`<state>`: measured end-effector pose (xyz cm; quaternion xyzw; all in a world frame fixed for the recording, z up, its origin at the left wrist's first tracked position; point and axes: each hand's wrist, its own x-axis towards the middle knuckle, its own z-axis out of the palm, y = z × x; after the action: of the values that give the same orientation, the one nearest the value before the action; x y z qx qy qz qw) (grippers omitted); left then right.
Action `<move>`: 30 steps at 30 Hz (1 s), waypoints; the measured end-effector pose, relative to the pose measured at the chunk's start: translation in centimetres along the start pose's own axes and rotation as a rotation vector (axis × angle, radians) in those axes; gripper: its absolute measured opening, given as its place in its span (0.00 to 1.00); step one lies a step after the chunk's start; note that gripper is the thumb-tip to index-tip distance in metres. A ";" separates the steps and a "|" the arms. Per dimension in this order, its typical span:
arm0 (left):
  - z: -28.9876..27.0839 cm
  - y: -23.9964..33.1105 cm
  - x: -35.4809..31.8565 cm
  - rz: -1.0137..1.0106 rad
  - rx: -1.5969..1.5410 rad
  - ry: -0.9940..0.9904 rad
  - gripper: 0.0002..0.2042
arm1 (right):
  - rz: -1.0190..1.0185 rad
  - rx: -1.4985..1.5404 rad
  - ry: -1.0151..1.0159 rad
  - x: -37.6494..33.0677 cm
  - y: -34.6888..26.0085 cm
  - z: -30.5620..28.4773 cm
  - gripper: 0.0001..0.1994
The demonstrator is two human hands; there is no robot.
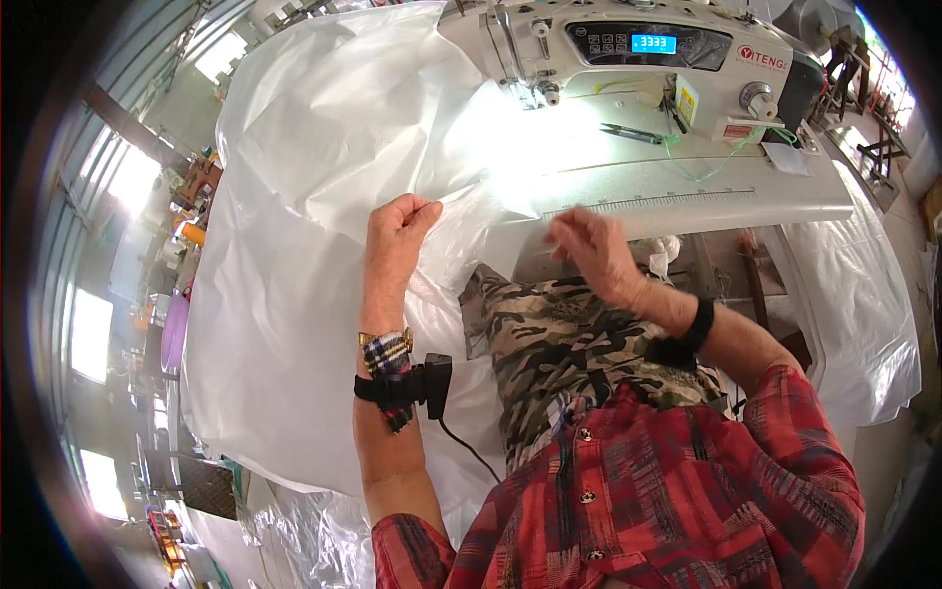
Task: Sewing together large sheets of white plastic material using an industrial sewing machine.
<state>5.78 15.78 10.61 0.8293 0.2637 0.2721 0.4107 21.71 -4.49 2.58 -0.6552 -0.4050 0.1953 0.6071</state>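
Observation:
A large, crinkled white plastic sheet [294, 236] hangs over the left side of the table, and its gathered edge runs toward the needle area of a sewing machine [638, 44]. My left hand [397, 236] is closed in a pinch on the sheet's edge, thumb against the curled fingers. To the right, my right hand [601, 257] is above my lap by the table's front edge, apart from the sheet. Its fingers are curled together and slightly blurred; whatever they hold, if anything, I cannot make out. A bright lamp glare washes out the sheet under the needle.
A black pen-like tool [633, 133] and loose green thread [702, 177] lie on the machine bed. A ruler scale [667, 199] runs along its front. More white plastic [863, 314] hangs at the right. A cable [469, 447] trails from my left wrist device.

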 end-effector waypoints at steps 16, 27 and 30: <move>2.9 -1.5 -3.5 -0.089 -0.140 0.000 0.11 | 0.098 0.256 -0.468 -4.4 3.6 -0.5 0.16; 6.0 3.3 -5.9 0.210 0.644 0.096 0.20 | -0.075 -0.187 -0.081 -5.8 0.1 -2.1 0.10; 6.6 3.5 -6.2 0.236 0.685 0.039 0.16 | -0.084 -0.182 -0.053 -6.1 -0.9 -1.4 0.09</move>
<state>6.55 6.32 8.63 0.9382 0.2500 0.2292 0.0696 18.92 -10.12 2.29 -0.6847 -0.4642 0.1493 0.5417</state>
